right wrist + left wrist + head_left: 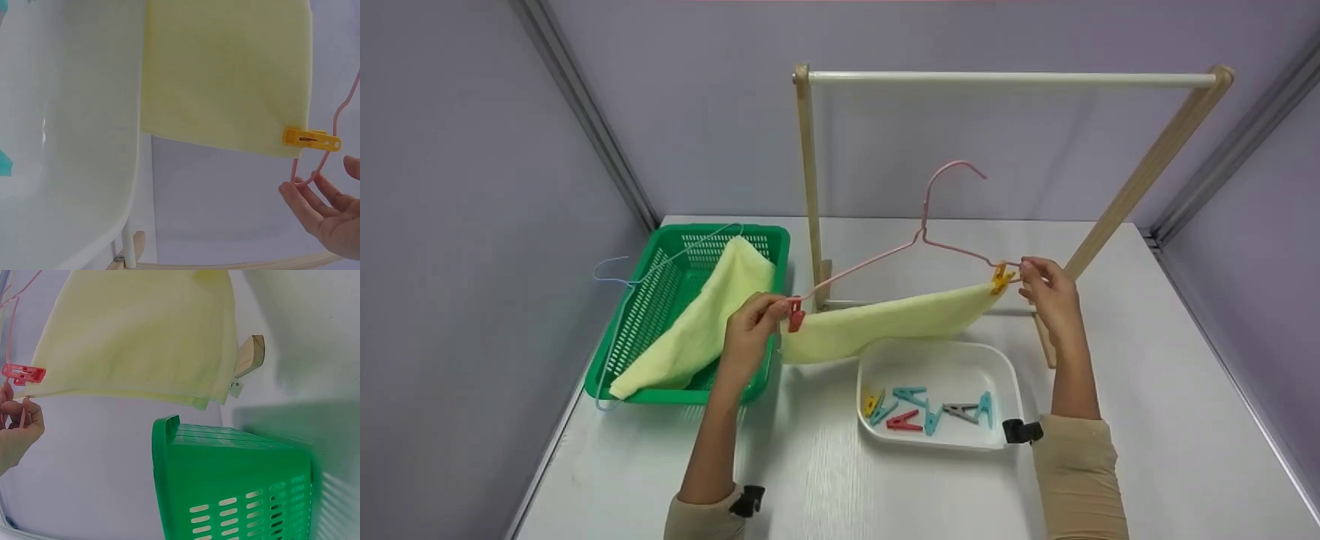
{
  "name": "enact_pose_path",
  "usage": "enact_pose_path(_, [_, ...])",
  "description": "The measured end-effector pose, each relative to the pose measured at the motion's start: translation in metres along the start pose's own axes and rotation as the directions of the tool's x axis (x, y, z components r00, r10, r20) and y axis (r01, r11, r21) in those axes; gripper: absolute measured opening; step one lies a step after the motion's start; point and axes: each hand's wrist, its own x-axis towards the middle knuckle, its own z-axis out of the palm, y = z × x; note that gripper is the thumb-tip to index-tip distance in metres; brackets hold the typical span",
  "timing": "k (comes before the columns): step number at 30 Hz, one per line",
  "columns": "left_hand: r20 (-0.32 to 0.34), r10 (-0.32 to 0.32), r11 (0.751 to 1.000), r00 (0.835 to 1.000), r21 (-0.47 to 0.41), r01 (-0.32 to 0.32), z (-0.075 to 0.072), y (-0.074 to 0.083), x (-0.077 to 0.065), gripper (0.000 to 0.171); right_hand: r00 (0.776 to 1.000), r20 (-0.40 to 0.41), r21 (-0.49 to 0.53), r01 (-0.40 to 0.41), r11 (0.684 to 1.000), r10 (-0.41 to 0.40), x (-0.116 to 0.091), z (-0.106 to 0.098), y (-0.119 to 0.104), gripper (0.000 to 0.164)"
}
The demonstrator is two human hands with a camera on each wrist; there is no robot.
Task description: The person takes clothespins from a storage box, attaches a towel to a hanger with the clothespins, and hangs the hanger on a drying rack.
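Note:
A pink wire hanger (870,266) is held up, hook at the top, with a pale yellow towel (885,326) hanging from its lower bar. My left hand (750,330) pinches the hanger's left end, right beside a red clothespin (796,315) that grips the towel's corner. At the other end, a yellow clothespin (311,139) clamps the towel to the wire. Just past it, the fingertips of my right hand (323,216) touch the hanger's rounded end; the thumb stands apart from the wire in the right wrist view.
A green basket (780,262) at left holds another yellow towel (705,322) and a blue hanger (619,330). In front is a white tub (937,442) with several clothespins (904,421). Behind stands a rack with wooden legs and a white rail (1005,78).

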Motion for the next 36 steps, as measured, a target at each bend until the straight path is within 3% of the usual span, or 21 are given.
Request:
enact_pose_path(6, [0.022, -0.050, 0.998, 0.998, -0.040, 0.051, -0.003, 0.000, 0.000, 0.022, 1.000, -0.013, 0.122, 0.010, 0.992, -0.008, 0.000, 0.002, 0.002, 0.042])
enact_pose_path(13, [0.123, -0.139, 0.982, 0.983, -0.111, 0.153, -0.010, 0.006, 0.001, 0.020, 0.988, -0.152, 0.190, 0.065, 0.980, -0.036, 0.000, 0.002, 0.003, 0.025])
enact_pose_path(18, [0.135, -0.174, 0.973, 0.975, -0.126, 0.191, -0.012, 0.008, 0.000, 0.020, 0.982, -0.187, 0.232, 0.066, 0.971, -0.022, 0.000, 0.001, 0.004, 0.021])
enact_pose_path(30, [0.155, -0.090, 0.984, 0.984, -0.142, 0.112, -0.019, 0.009, -0.001, 0.020, 0.967, -0.256, 0.327, 0.096, 0.940, -0.010, -0.003, -0.002, -0.003, 0.018])
enact_pose_path(36, [0.131, -0.044, 0.990, 0.990, -0.128, 0.061, -0.018, 0.009, -0.001, 0.025, 0.957, -0.289, 0.343, 0.123, 0.931, -0.020, -0.002, -0.004, -0.005, 0.018])
